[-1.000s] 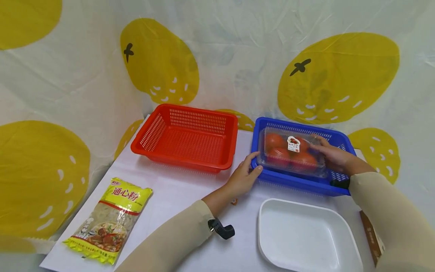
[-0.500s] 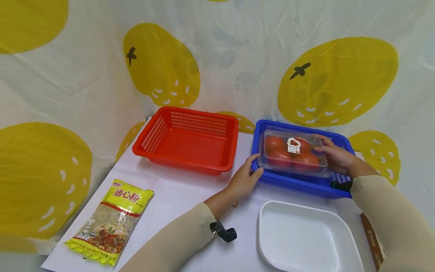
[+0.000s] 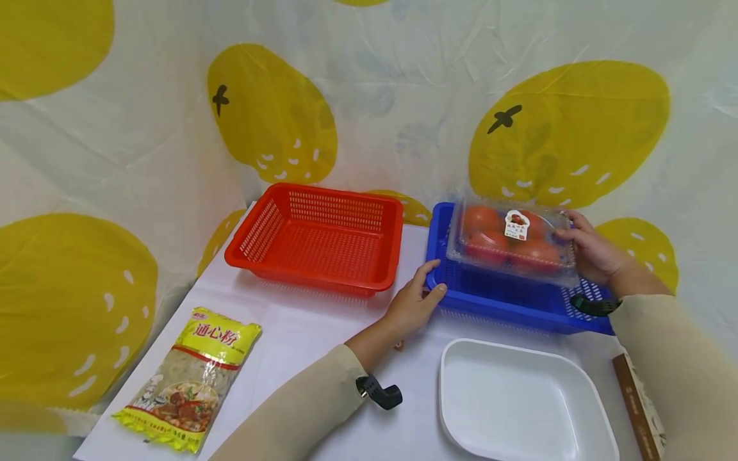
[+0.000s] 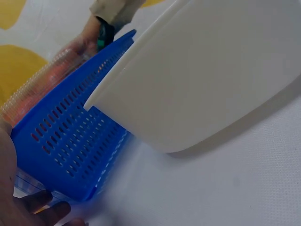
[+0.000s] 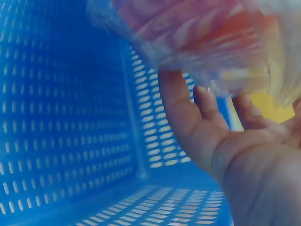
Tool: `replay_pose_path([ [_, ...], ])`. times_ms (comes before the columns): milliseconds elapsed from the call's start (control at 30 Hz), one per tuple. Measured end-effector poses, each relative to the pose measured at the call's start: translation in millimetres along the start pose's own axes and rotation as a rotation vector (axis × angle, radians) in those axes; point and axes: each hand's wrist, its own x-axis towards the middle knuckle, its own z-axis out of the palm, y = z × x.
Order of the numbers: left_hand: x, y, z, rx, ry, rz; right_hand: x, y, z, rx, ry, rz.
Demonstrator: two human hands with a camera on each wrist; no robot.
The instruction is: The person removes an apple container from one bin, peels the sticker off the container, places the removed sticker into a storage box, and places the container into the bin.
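Note:
My right hand (image 3: 594,256) grips the right end of a clear plastic box of tomatoes (image 3: 490,246), which has a white label on its lid. The box is raised and slightly tilted above the blue basket (image 3: 496,307). From the right wrist view, the fingers of my right hand (image 5: 254,155) reach up under the box, with the basket's slotted walls below and beside them. My left hand (image 3: 412,304) holds the basket's near left corner. In the left wrist view, the thumb side of my left hand (image 4: 9,188) is at the corner and its fingers are lower down.
Left of the blue basket stands a red basket (image 3: 311,275). A white tub (image 3: 513,397) sits in front of the blue basket, with a brown box (image 3: 637,410) to its right. A yellow bag of macaroni (image 3: 190,378) lies at the left table edge. Patterned cloth hangs behind.
The tomato box has risen out of the blue basket and shifted right with my right hand. My left hand has kept its place at the basket's corner.

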Motion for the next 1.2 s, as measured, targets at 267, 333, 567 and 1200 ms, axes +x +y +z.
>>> replay_pose_path([
  [267,-0.2,7.0,-3.7,0.058,0.004,-0.023,-27,-35,20.5,-0.102,0.091,0.016],
  [333,-0.5,11.4,-4.9,0.069,0.013,-0.027,-38,-43,26.0,-0.099,0.055,0.002],
  [567,-5.9,32.8,-12.1,0.084,0.042,-0.001,-73,-59,45.6,-0.021,-0.119,-0.065],
  [1200,-11.3,85.9,-85.6,-0.165,-0.02,0.272,-139,-19,141.9,-0.018,0.026,0.07],
])
